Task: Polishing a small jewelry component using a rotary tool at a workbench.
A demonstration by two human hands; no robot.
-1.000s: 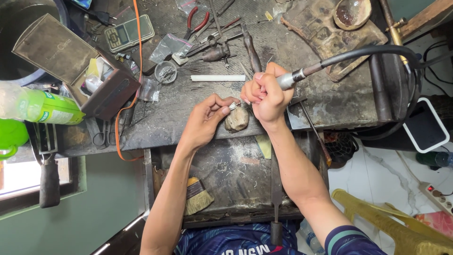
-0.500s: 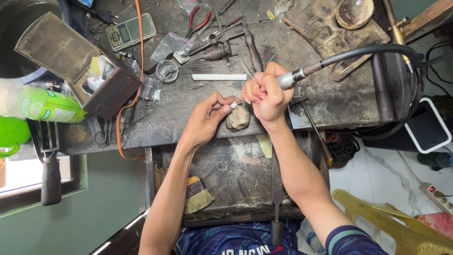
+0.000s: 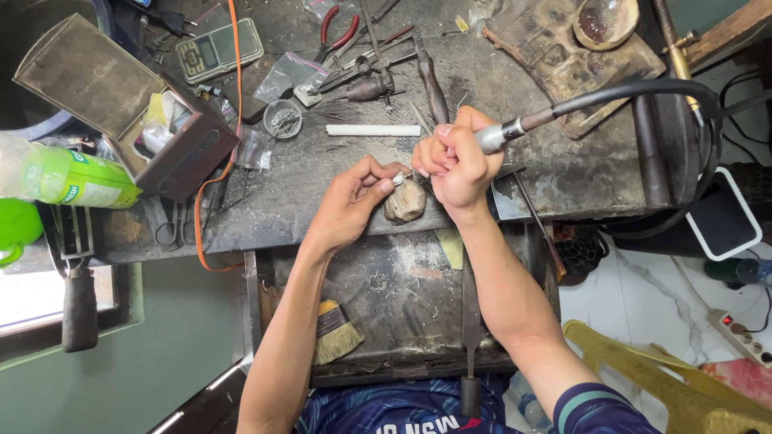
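Observation:
My left hand (image 3: 354, 201) pinches a small silver ring (image 3: 399, 178) at its fingertips, resting it on a worn wooden bench peg (image 3: 404, 202) at the bench's front edge. My right hand (image 3: 454, 161) is closed around the metal handpiece (image 3: 500, 134) of a rotary tool, whose black flexible shaft (image 3: 635, 90) arcs off to the right. The tool's tip points at the ring; the tip itself is hidden behind my fingers. Both hands nearly touch over the peg.
The grimy workbench (image 3: 322, 185) carries pliers (image 3: 338, 32), a white stick (image 3: 372, 129), a small scale (image 3: 219, 50), a round tin (image 3: 282, 118), plastic bags and an open box (image 3: 121, 104). A green bottle (image 3: 68, 178) lies at left. Below, a drawer (image 3: 402, 305) holds a brush (image 3: 334, 331).
Both hands stay at the peg with the ring and handpiece; only a slight shift of the view is visible.

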